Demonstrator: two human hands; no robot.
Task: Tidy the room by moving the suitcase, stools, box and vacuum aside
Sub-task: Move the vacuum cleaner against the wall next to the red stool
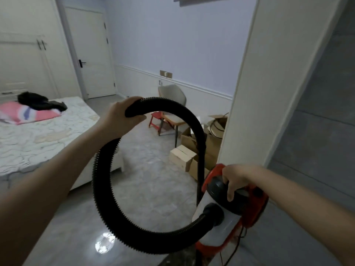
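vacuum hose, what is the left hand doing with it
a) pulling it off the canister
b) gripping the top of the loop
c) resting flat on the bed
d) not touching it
b: the left hand curls round the top of the black hose loop, while the right hand grips the vacuum body.

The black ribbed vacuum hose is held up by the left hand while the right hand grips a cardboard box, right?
Not quite. The head view shows the right hand gripping the red and white vacuum cleaner body, not a box. The left hand does hold the black ribbed vacuum hose.
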